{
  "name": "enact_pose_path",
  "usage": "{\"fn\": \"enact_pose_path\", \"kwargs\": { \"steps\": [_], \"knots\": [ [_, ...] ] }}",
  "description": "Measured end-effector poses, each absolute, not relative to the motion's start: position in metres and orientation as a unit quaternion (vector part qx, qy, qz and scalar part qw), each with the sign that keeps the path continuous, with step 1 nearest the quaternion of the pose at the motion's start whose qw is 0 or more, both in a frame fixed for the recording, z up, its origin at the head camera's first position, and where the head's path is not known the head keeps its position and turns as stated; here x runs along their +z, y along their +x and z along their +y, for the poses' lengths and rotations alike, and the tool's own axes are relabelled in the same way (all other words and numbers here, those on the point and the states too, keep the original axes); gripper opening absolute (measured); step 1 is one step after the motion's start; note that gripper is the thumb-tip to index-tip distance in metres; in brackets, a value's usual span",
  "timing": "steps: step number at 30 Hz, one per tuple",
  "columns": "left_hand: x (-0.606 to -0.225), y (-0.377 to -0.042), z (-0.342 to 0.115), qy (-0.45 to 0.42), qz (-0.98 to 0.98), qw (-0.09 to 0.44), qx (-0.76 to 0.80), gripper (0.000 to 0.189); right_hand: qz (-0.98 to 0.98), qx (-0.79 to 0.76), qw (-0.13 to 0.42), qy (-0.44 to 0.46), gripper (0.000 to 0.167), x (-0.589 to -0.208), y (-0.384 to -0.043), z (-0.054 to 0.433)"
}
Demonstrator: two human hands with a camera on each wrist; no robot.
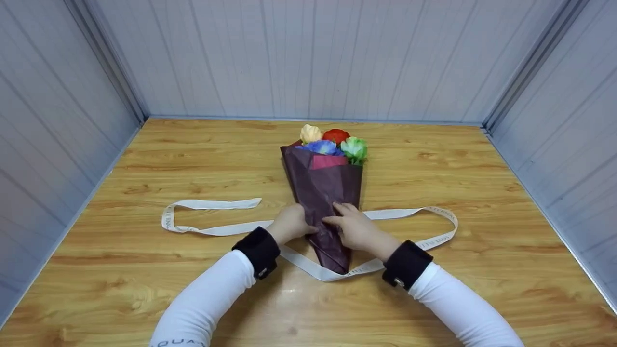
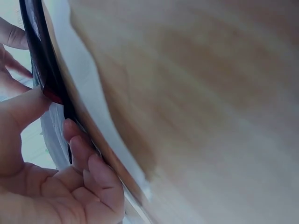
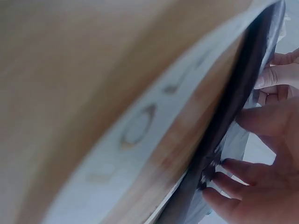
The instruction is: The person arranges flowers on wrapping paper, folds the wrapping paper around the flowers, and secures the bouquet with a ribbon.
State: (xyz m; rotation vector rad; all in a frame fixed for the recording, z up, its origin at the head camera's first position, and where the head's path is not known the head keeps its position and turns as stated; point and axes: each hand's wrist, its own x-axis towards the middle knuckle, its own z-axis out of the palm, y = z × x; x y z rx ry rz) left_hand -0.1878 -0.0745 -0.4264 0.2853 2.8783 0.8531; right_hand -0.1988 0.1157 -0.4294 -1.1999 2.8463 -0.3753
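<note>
A flower bouquet wrapped in dark plum paper [image 1: 328, 188] lies on the wooden table, its blooms pointing away and its narrow end toward me. My left hand [image 1: 290, 224] holds the wrap's left edge; the thumb is on top and the curled fingers [image 2: 100, 172] are at the side. From the right, my right hand [image 1: 359, 229] grips the lower wrap, with thumb and forefinger on top. Its other fingers [image 3: 233, 186] are bent against the paper's side. A white printed ribbon [image 1: 328, 275] loops around the bouquet's tip and runs out on both sides beneath my wrists.
The ribbon's left tail [image 1: 217, 205] bends back on itself, and its right part [image 1: 446, 217] curves in a loop. Cream, red, blue and green blooms [image 1: 355, 149] show above the wrap. Panelled walls [image 1: 308, 58] border the wooden table [image 1: 193, 164] at the back and both sides.
</note>
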Motion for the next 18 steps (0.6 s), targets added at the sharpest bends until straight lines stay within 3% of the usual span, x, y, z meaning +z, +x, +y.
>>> {"fn": "enact_pose_path", "kwargs": {
  "steps": [10,15,18],
  "knots": [
    [-0.425,-0.1865,-0.0723,0.103,0.95,0.055,0.288,0.04,0.918,-0.136,0.086,-0.363,0.049,-0.4266,-0.2028,0.1193],
    [-0.4242,-0.184,-0.069,0.059,0.955,0.058,0.284,0.083,0.918,-0.145,0.099,-0.357,0.05,-0.4266,-0.2046,0.1197],
    [-0.4252,-0.1813,-0.0652,0.057,0.971,0.022,0.231,0.101,0.916,-0.152,0.101,-0.357,0.049,-0.4275,-0.2055,0.1205]
  ]
}}
